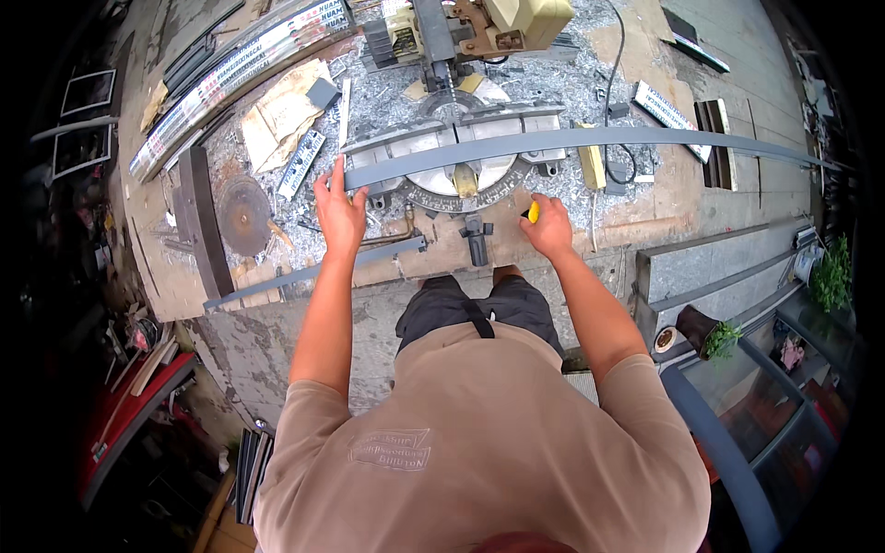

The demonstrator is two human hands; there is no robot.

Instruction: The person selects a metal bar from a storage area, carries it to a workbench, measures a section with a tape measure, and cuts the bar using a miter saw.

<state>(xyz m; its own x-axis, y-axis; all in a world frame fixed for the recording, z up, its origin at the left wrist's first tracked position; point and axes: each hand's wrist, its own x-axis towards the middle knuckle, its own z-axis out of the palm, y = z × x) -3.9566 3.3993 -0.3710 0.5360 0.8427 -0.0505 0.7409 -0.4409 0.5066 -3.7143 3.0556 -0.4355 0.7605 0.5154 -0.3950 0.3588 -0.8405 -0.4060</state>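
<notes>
A long grey metal strip (489,147) lies across the bed of a miter saw (433,175) and runs far out to the right. At the strip's left end, my left hand (339,214) has its thumb and fingers around the edge. My right hand (551,227) is closed on a small yellow-and-black tape measure (533,212), partly hidden by the fingers, just in front of the saw's right side. Above the bed stands the saw's head (461,32), its blade partly hidden. A second grey strip (313,270) lies slantwise along the bench's near edge, under my left forearm.
Metal chips cover the bench around the saw. A loose round saw blade (245,217) and a dark bar (205,221) lie at left. Wrapped profiles (240,78) are stacked at far left. A black cable (610,83) and a yellow block (590,157) are at right.
</notes>
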